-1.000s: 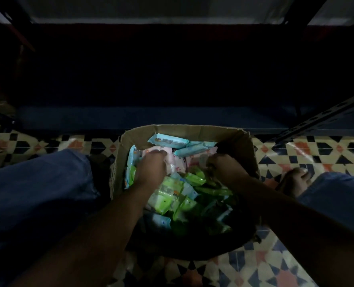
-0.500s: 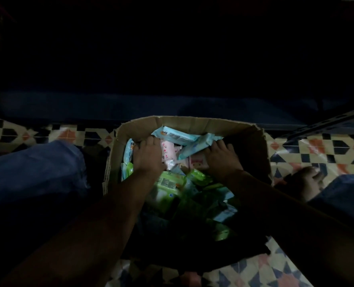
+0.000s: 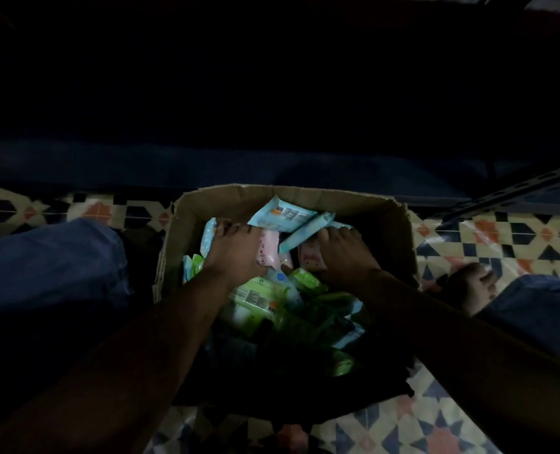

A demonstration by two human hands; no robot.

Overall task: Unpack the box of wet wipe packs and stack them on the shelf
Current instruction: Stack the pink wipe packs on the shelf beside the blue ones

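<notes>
Matt brown cardboard box (image 3: 399,237) is holding glossy plastic packs (image 3: 285,216) under the fingers (image 3: 236,228); patterned floor (image 3: 488,237) is looking smooth.

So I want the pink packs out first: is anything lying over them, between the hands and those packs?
Partly. Two light blue packs lie across the far end of the pink packs, in the cardboard box. The left hand and right hand already rest on the pink packs, so nothing blocks the grip itself.

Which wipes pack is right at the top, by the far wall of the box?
The light blue pack with the barcode label. It lies above both hands, against the box wall; the green packs sit nearer the person.
</notes>
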